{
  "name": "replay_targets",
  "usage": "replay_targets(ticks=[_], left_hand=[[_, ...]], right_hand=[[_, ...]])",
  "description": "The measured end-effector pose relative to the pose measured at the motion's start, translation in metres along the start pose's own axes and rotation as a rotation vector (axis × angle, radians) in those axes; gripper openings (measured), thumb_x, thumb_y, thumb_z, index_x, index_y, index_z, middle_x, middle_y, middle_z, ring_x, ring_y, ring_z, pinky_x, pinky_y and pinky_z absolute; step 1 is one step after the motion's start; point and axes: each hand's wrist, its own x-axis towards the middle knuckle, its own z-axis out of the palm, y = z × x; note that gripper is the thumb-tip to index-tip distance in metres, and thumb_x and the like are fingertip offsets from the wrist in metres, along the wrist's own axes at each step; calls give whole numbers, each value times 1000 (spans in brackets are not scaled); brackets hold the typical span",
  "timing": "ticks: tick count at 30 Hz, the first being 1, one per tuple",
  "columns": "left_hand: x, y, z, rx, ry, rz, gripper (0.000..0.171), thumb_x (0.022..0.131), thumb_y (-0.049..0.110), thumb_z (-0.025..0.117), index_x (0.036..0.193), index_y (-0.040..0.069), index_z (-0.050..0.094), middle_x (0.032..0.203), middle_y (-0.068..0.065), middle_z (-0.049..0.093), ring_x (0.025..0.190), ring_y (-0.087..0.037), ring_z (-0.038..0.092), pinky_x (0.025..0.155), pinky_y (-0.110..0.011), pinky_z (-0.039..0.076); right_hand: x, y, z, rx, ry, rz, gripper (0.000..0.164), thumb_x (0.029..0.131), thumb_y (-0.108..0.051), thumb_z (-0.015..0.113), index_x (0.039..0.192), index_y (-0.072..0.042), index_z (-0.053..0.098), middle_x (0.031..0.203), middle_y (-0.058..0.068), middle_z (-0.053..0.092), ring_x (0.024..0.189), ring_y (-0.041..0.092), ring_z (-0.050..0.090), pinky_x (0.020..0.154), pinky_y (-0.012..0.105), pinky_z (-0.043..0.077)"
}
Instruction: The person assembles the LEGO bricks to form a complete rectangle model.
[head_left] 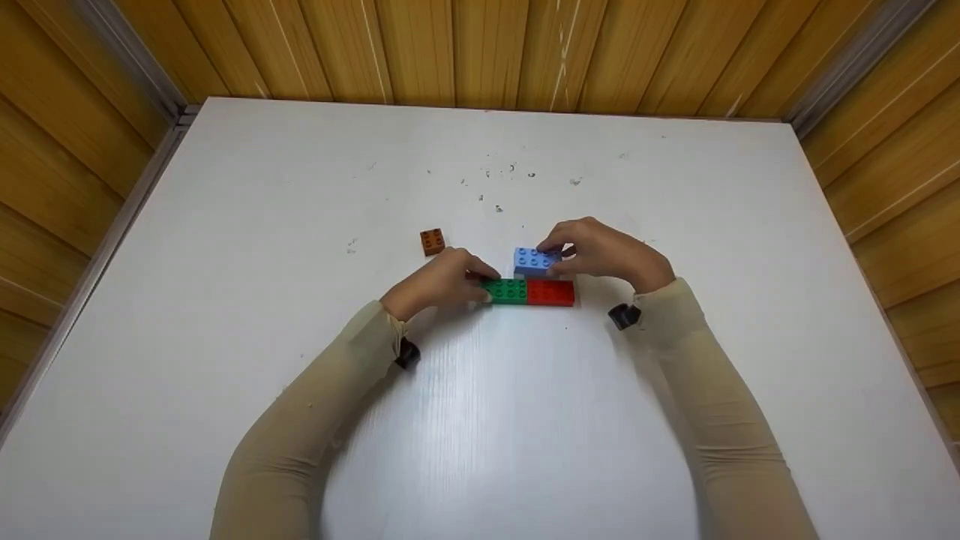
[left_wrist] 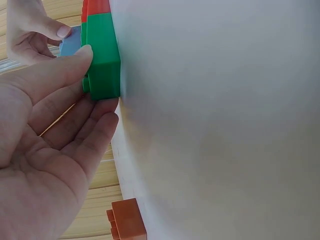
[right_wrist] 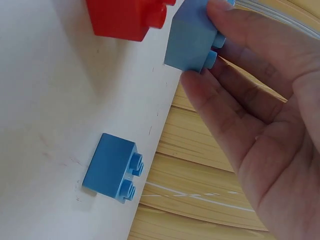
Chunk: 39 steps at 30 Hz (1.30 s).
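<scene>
Head view: on the white desk (head_left: pixel 480 420), a green brick (head_left: pixel 514 293) and a red brick (head_left: pixel 551 293) sit end to end, touching, in a row running roughly along the far edge. The green one is the end nearer the desk's left edge, the red one nearer its right edge. The left hand (head_left: pixel 446 279) pinches the outer end of the green brick, thumb on one side and fingers on the other, the grip narrow. The right hand (head_left: pixel 604 251) holds a light blue brick (head_left: pixel 529 262) between thumb and fingers, studs up, just beside the row on the side toward the far edge; whether it rests on the desk I cannot tell. An orange-brown brick (head_left: pixel 433 243) lies beyond the left hand, closer to the desk's far left corner than the row is. The right wrist view also shows another blue brick (right_wrist: pixel 111 165) standing on the desk, well apart from the held one. Beige sleeves (head_left: pixel 330 382) cover both arms, and a black device (head_left: pixel 624 316) sits at the right wrist. Wood-patterned panels (head_left: pixel 487 52) rise behind the far edge
</scene>
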Motion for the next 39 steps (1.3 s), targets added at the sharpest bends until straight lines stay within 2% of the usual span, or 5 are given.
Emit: replay_targets(ticks=[10, 35, 39], left_hand=[[-1, 3, -1, 3, 4, -19, 36, 84, 10, 73, 120, 12, 69, 121, -3, 68, 114, -15, 57, 101, -33, 46], [0, 0, 0, 4, 10, 15, 37, 82, 9, 75, 119, 9, 70, 119, -5, 69, 114, -16, 60, 98, -33, 49], [0, 0, 0, 8, 9, 12, 36, 83, 9, 74, 119, 10, 70, 119, -5, 69, 115, -16, 60, 100, -33, 48]], right_hand=[[-5, -7, -1, 9, -14, -7, 34, 85, -7, 71, 119, -4, 68, 118, 12, 66, 107, 27, 64, 94, 42, 52], [-9, -14, 10, -17, -36, -101, 33, 83, -7, 73, 116, -1, 69, 113, 13, 67, 102, 25, 66, 88, 38, 55], [-8, -15, 12, -38, -40, -94, 33, 83, -8, 73, 116, -3, 69, 113, 12, 67, 103, 24, 66, 88, 37, 55]])
